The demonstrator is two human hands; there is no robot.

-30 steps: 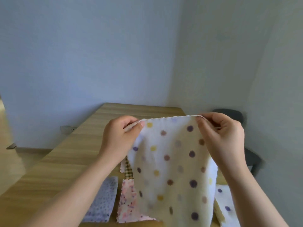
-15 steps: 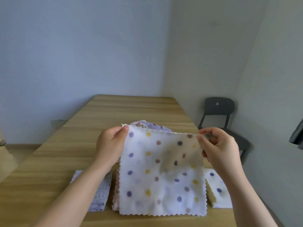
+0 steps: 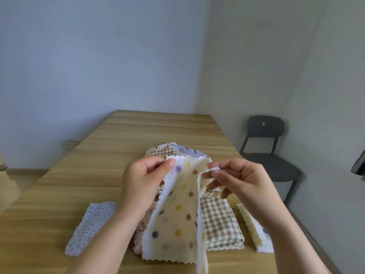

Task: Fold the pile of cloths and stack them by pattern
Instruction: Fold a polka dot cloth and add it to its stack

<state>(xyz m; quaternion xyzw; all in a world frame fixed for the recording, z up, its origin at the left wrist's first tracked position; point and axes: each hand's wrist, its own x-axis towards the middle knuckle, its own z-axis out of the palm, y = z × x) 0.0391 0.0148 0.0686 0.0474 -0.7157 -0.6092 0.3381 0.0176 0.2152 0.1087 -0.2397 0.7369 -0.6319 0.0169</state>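
A white cloth with coloured polka dots (image 3: 177, 220) hangs above the table, its two top corners drawn close so it bows into a trough. My left hand (image 3: 142, 184) pinches its left top corner and my right hand (image 3: 241, 182) pinches the right one. Behind my hands lies the loose pile of cloths (image 3: 177, 151), checked and lilac on top. Folded cloths sit on the table: a blue speckled one (image 3: 90, 226) at the left, a pink floral one (image 3: 141, 230) partly hidden, a brown checked one (image 3: 219, 224), and a polka-dot one (image 3: 256, 232) at the right.
The wooden table (image 3: 158, 129) stretches away to the far wall. A dark plastic chair (image 3: 270, 153) stands to the right by the wall. A wall socket (image 3: 69, 144) is low on the left.
The cloth was held spread wide and higher. Both hands have dropped and come together, so the cloth now bends along its middle. The view has tilted down, showing the pile.
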